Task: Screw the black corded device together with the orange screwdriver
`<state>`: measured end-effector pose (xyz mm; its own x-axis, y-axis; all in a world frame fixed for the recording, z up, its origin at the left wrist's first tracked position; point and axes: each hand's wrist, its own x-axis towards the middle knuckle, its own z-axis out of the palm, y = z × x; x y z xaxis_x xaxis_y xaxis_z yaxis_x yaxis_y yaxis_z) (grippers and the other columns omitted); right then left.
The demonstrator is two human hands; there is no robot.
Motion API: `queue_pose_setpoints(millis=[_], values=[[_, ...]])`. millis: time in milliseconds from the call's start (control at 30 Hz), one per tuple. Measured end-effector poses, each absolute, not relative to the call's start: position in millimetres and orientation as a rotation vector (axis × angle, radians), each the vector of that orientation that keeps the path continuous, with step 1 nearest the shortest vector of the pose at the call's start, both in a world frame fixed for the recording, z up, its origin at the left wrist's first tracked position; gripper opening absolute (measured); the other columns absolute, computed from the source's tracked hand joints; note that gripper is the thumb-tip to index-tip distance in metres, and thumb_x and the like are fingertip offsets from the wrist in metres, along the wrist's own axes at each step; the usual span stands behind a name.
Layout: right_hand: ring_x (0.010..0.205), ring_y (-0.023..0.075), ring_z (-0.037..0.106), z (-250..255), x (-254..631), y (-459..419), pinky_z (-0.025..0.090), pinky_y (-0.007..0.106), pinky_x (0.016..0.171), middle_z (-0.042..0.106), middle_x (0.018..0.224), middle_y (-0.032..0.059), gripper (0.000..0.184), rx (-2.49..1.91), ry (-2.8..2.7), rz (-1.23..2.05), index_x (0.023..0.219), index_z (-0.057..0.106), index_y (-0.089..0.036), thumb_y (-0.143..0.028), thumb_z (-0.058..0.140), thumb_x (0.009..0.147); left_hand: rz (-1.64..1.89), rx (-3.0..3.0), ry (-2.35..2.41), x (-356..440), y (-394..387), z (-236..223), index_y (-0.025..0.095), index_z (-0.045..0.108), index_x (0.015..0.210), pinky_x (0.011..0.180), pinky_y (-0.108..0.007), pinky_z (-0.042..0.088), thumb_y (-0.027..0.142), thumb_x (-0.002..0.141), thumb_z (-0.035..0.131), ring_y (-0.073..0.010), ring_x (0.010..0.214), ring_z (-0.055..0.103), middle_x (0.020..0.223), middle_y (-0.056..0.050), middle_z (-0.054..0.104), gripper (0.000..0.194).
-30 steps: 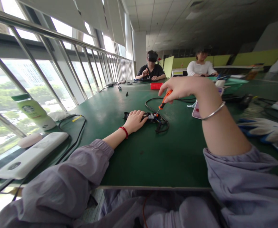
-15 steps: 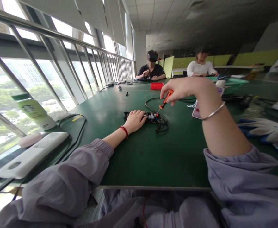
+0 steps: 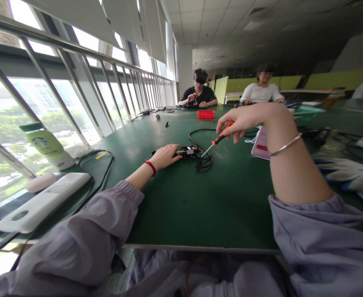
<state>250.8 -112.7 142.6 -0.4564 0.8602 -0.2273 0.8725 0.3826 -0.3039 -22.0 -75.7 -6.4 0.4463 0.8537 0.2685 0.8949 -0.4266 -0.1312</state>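
Note:
My left hand (image 3: 165, 156) lies over the left part of a slim black opened device (image 3: 190, 152), its fingers closed around the casing. White, orange and blue bits show at the device's uncovered right end. In my right hand (image 3: 240, 119) is a screwdriver (image 3: 222, 135) with an orange-and-black handle, its metal shaft slanting down to the left. The tip is just right of the device, by a looped black cable (image 3: 205, 166); whether it touches anything I cannot tell. My left palm hides much of the device.
A red tray (image 3: 205, 114) sits farther back on the green table (image 3: 200, 206). On the left are a green bottle (image 3: 46, 144) and a white power bank (image 3: 45, 202). To the right lie a phone (image 3: 261, 144) and gloves (image 3: 348, 173). Several people sit beyond.
My left hand and the device have shifted left. The screwdriver has tilted lower and its handle has moved right; its tip has left the device's inside and is now beside its right end.

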Motion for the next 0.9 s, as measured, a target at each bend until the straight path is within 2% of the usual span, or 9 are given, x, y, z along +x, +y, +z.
queue_pose_setpoints(millis=[100, 233, 300, 433, 533, 733, 833, 900], values=[[0.072, 0.0181, 0.069, 144, 263, -111, 0.054, 0.026, 0.062, 0.071, 0.096, 0.0050, 0.031, 1.722, 2.548, -0.666, 0.109, 0.062, -0.024, -0.031, 0.060, 0.079, -0.202, -2.269, -1.634, -40, -74, -3, 0.014, 0.045, 0.123, 0.078, -0.035, 0.046, 0.042, 0.087, 0.049, -0.0275, 0.096, 0.059, 0.118, -0.014, 0.053, 0.046], [0.069, 0.0114, 0.067, 146, 282, -118, 0.046, 0.019, 0.060, 0.070, 0.098, 0.0120, 0.034, 1.838, 2.611, -0.652, 0.114, 0.059, -0.012, -0.025, 0.049, 0.084, -0.151, -2.041, -1.831, -68, -74, 1, 0.012, 0.054, 0.109, 0.076, -0.037, 0.045, 0.038, 0.086, 0.049, -0.0303, 0.096, 0.059, 0.114, -0.016, 0.050, 0.035], [0.069, 0.0097, 0.066, 146, 295, -116, 0.045, 0.019, 0.061, 0.069, 0.100, 0.0115, 0.037, 1.923, 2.617, -0.656, 0.118, 0.057, -0.011, -0.024, 0.047, 0.085, -0.176, -1.930, -1.944, -83, -75, 2, 0.011, 0.055, 0.107, 0.078, -0.039, 0.044, 0.037, 0.086, 0.049, -0.0319, 0.098, 0.057, 0.113, -0.017, 0.050, 0.034], [0.077, 0.0150, 0.068, 142, 322, -97, 0.051, 0.024, 0.068, 0.069, 0.101, 0.0105, 0.037, 1.954, 2.669, -0.740, 0.114, 0.061, -0.017, -0.031, 0.058, 0.081, -0.293, -1.606, -2.129, -110, -77, 7, 0.006, 0.053, 0.109, 0.085, -0.041, 0.040, 0.031, 0.086, 0.049, -0.0331, 0.107, 0.051, 0.116, -0.021, 0.050, 0.035], [0.078, 0.0176, 0.069, 138, 334, -85, 0.056, 0.029, 0.069, 0.065, 0.113, 0.0123, 0.039, 1.950, 2.683, -0.773, 0.115, 0.060, -0.018, -0.035, 0.061, 0.079, -0.404, -1.404, -2.144, -129, -80, 11, 0.000, 0.048, 0.112, 0.090, -0.042, 0.036, 0.024, 0.085, 0.047, -0.0332, 0.111, 0.047, 0.115, -0.022, 0.052, 0.036], [0.077, 0.0179, 0.069, 138, 335, -87, 0.057, 0.031, 0.068, 0.068, 0.106, 0.0105, 0.041, 1.911, 2.706, -0.757, 0.117, 0.058, -0.016, -0.027, 0.064, 0.078, -0.413, -1.344, -2.205, -151, -82, 7, 0.001, 0.044, 0.112, 0.086, -0.043, 0.039, 0.025, 0.083, 0.051, -0.0339, 0.105, 0.053, 0.110, -0.021, 0.057, 0.038], [0.084, 0.0195, 0.069, 142, 343, -90, 0.057, 0.028, 0.070, 0.067, 0.110, 0.0113, 0.043, 1.902, 2.740, -0.605, 0.116, 0.061, -0.019, -0.027, 0.069, 0.075, -0.390, -1.367, -2.193, -154, -80, 3, 0.002, 0.042, 0.113, 0.084, -0.041, 0.041, 0.024, 0.082, 0.054, -0.0327, 0.104, 0.054, 0.110, -0.020, 0.057, 0.040], [0.091, 0.0207, 0.068, 145, 351, -91, 0.055, 0.022, 0.066, 0.061, 0.123, 0.0121, 0.038, 1.894, 2.832, -0.431, 0.106, 0.068, -0.020, -0.029, 0.073, 0.070, -0.385, -1.371, -2.169, -154, -79, 2, 0.003, 0.042, 0.113, 0.084, -0.041, 0.042, 0.023, 0.082, 0.053, -0.0316, 0.104, 0.053, 0.111, -0.019, 0.056, 0.039]])
